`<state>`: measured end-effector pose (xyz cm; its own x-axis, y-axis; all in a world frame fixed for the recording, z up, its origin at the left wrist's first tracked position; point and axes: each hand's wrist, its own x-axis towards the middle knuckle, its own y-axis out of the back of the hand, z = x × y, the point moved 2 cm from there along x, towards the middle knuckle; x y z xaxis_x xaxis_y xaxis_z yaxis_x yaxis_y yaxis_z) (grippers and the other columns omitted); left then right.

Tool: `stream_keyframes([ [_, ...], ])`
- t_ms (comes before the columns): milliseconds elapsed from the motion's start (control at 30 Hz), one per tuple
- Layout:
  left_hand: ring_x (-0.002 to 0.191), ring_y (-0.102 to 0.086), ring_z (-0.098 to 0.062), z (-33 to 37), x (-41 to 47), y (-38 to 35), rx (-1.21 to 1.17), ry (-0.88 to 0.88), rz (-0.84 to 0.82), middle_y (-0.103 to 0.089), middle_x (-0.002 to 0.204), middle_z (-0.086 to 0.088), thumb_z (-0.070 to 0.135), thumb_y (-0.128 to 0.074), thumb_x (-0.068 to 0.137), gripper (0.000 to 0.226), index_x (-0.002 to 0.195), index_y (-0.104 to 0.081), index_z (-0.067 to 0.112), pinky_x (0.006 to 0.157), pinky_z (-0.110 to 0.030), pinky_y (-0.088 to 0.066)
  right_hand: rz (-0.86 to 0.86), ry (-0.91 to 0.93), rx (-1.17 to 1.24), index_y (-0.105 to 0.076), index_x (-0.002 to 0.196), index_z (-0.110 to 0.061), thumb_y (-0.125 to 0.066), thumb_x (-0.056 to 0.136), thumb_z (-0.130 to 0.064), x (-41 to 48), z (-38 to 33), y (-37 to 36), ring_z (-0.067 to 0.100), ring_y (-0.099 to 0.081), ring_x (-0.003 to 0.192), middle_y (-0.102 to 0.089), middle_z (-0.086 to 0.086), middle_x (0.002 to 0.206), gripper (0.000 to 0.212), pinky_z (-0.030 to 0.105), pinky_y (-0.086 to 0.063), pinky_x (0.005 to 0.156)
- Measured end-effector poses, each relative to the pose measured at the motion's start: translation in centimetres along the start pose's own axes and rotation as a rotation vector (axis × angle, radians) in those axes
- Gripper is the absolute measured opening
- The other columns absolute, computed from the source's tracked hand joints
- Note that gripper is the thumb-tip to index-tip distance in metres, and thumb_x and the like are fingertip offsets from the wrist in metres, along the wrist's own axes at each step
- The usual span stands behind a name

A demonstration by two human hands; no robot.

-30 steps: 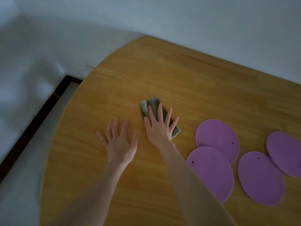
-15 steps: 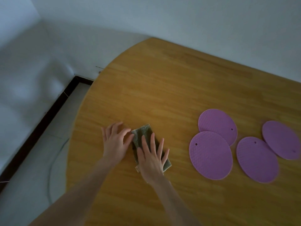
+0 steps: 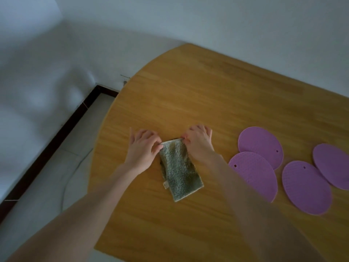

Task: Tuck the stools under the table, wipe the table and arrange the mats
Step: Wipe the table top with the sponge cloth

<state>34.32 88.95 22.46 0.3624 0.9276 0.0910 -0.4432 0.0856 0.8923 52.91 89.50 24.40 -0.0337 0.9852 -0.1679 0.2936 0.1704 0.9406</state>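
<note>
A folded grey-green cloth point(image 3: 179, 171) lies on the wooden table point(image 3: 217, 103) near its rounded left end. My left hand point(image 3: 142, 148) pinches the cloth's far left corner and my right hand point(image 3: 198, 142) pinches its far right corner. Several round purple mats lie to the right: one point(image 3: 261, 144) at the back, one point(image 3: 254, 174) in front of it and partly overlapping it, a third point(image 3: 306, 187) further right, and a fourth point(image 3: 333, 165) at the frame's right edge. No stool is in view.
White walls point(image 3: 170, 21) stand close behind and left of the table. A dark skirting board point(image 3: 56, 140) runs along the pale floor point(image 3: 47, 186) at the left, where a thin cable lies.
The cloth slid toward me across the table. My right hand has lifted off its flat press, and both hands now pinch the cloth's far corners.
</note>
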Motion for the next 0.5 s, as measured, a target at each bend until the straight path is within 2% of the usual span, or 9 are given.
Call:
stream_keyframes([
  [133, 0.120, -0.048, -0.025, 1.1, 2.2, 2.9, 0.033, 0.025, 0.087, -0.064, 0.103, 0.002, 0.031, -0.048, 0.097, 0.020, 0.092, -0.062, 0.017, 0.113, -0.053, 0.003, 0.179, -0.002, 0.062, -0.068, 0.106, -0.020, -0.049, 0.096, -0.022, 0.8, -0.8, 3.5, 0.022, -0.037, 0.121, -0.059, -0.004, 0.113, 0.022, 0.038, -0.013, 0.104],
  [233, 0.117, -0.050, -0.023, 2.5, 4.0, 5.9, 0.100, -0.007, 0.196, -0.064, 0.097, 0.005, 0.032, -0.044, 0.098, 0.021, 0.091, -0.060, 0.020, 0.115, -0.052, 0.006, 0.367, 0.022, 0.175, -0.070, 0.101, -0.019, -0.055, 0.093, -0.020, 0.7, -1.3, 6.8, 0.020, -0.041, 0.119, -0.063, -0.004, 0.109, 0.017, 0.031, -0.013, 0.100],
  [333, 0.107, -0.056, -0.028, 3.6, 4.1, 8.7, 0.110, -0.103, 0.303, -0.064, 0.085, 0.002, 0.030, -0.043, 0.095, 0.024, 0.084, -0.059, 0.015, 0.114, -0.055, 0.001, 0.497, 0.100, 0.192, -0.072, 0.096, -0.016, -0.061, 0.089, -0.017, -0.4, -1.7, 8.9, 0.023, -0.046, 0.113, -0.066, -0.002, 0.101, 0.014, 0.030, -0.016, 0.095],
  [400, 0.099, -0.058, -0.030, 4.3, 2.9, 9.5, 0.129, -0.148, 0.331, -0.063, 0.079, -0.001, 0.032, -0.040, 0.093, 0.029, 0.080, -0.059, 0.013, 0.114, -0.055, -0.003, 0.525, 0.136, 0.170, -0.073, 0.092, -0.016, -0.063, 0.086, -0.016, -1.7, -1.7, 8.8, 0.025, -0.049, 0.107, -0.068, -0.002, 0.094, 0.012, 0.030, -0.017, 0.091],
  [500, 0.093, -0.061, -0.028, 5.0, -0.6, 8.5, 0.218, -0.187, 0.321, -0.063, 0.075, -0.001, 0.022, -0.056, 0.091, 0.017, 0.077, -0.060, 0.014, 0.111, -0.060, -0.013, 0.521, 0.164, 0.162, -0.073, 0.086, -0.015, -0.068, 0.080, -0.015, -4.6, -1.1, 6.4, 0.026, -0.051, 0.098, -0.069, -0.003, 0.086, 0.007, 0.031, -0.020, 0.086],
])
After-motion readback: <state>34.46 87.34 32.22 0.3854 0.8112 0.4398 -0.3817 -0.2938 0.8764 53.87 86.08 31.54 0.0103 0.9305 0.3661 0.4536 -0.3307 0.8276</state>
